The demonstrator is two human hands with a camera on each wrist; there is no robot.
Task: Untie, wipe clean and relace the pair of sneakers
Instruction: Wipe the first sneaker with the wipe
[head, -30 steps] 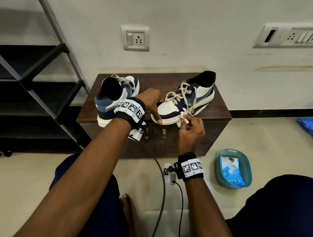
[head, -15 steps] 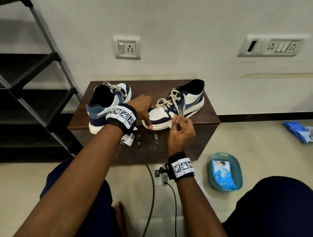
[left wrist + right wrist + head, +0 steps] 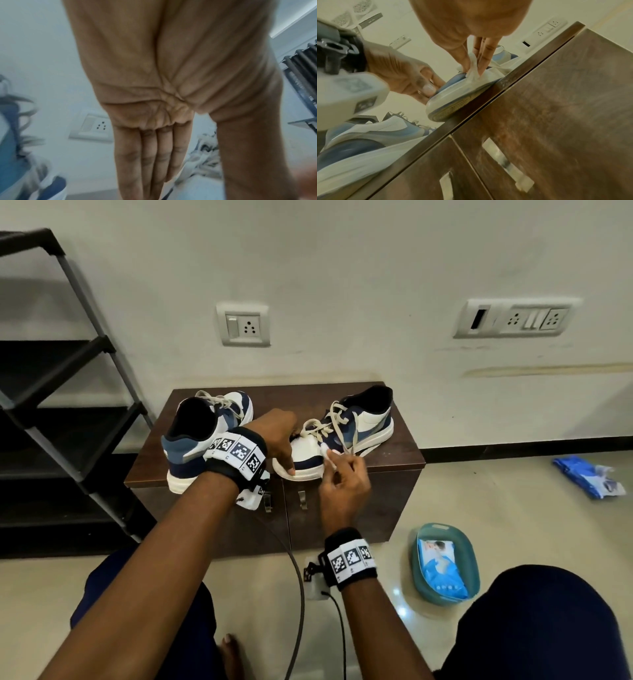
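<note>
Two blue-and-white sneakers stand on a low brown cabinet (image 3: 394, 460). The left sneaker (image 3: 205, 436) has its heel toward me. My left hand (image 3: 281, 440) holds the toe of the right sneaker (image 3: 363, 422), thumb on the sole edge and fingers over the top. My right hand (image 3: 342, 477) pinches a small white wipe (image 3: 327, 451) against that sneaker's near side, just below its loose beige laces (image 3: 325, 422). The right wrist view shows the wipe (image 3: 473, 70) pressed on the sneaker (image 3: 453, 97) and the left hand (image 3: 399, 73) at its toe.
A teal basin (image 3: 472, 556) holding a blue wipes packet sits on the floor at my right. Another blue packet (image 3: 589, 477) lies farther right. A black rack (image 3: 68, 405) stands to the left. Cables (image 3: 298, 594) hang from my wrists. My knees frame the bottom of the view.
My right hand has slid the wipe from the sole edge up onto the sneaker's side near the laces. The left hand has stayed on the toe. My head has tilted up.
</note>
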